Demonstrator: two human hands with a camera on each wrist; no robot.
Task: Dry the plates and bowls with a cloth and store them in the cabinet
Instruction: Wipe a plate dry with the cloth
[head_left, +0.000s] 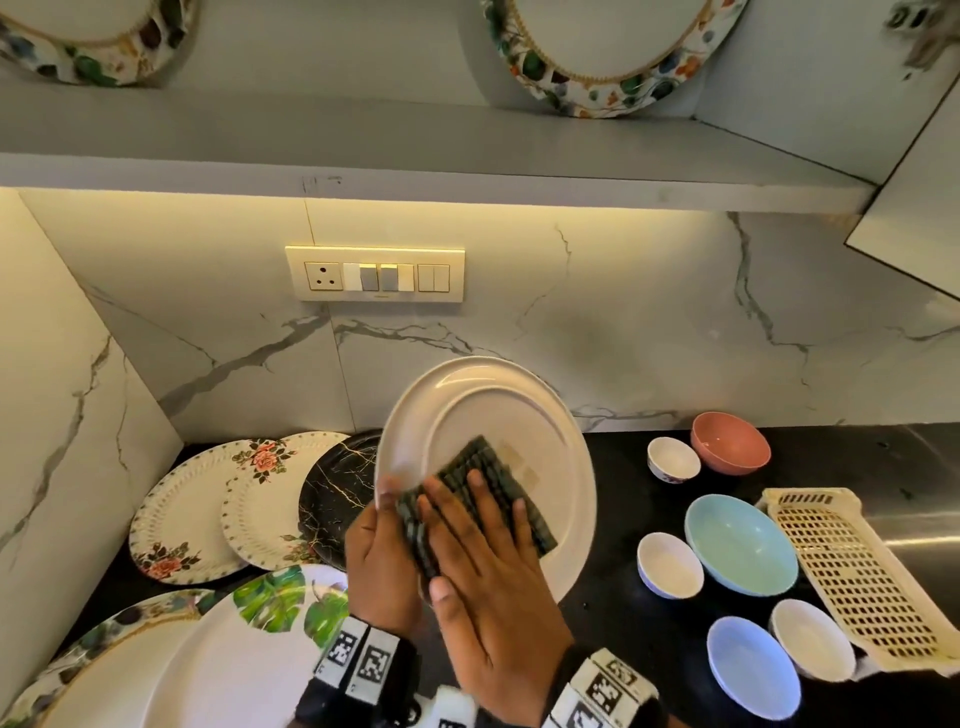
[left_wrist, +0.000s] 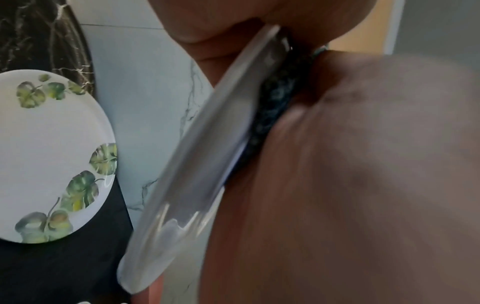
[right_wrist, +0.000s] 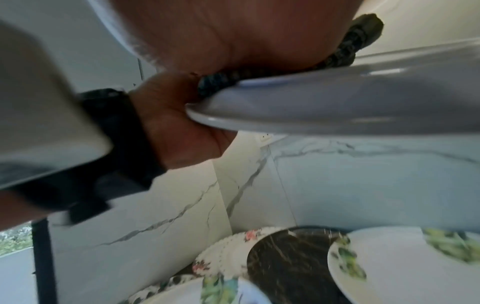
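Observation:
A plain white plate (head_left: 493, 410) is tilted up above the black counter. My left hand (head_left: 379, 551) grips its left rim, thumb on the front face. My right hand (head_left: 488, 561) lies flat, fingers straight, pressing a dark green checked cloth (head_left: 478, 462) against the plate's face. The left wrist view shows the plate's rim (left_wrist: 207, 154) edge-on, with the cloth (left_wrist: 275, 98) squeezed between it and my right palm. In the right wrist view the plate's underside (right_wrist: 337, 111) fills the middle, the cloth (right_wrist: 348, 51) sits above it, and my left hand (right_wrist: 182, 127) wraps the rim.
Floral plates (head_left: 187, 519), a black marbled plate (head_left: 337, 499) and a leaf-print plate (head_left: 249, 644) lie at the left. Right of me are a pink bowl (head_left: 730, 449), a pale green bowl (head_left: 740, 545), a blue bowl (head_left: 753, 665), small white bowls and a cream perforated tray (head_left: 852, 577). Overhead, a shelf (head_left: 415, 171) holds decorated plates.

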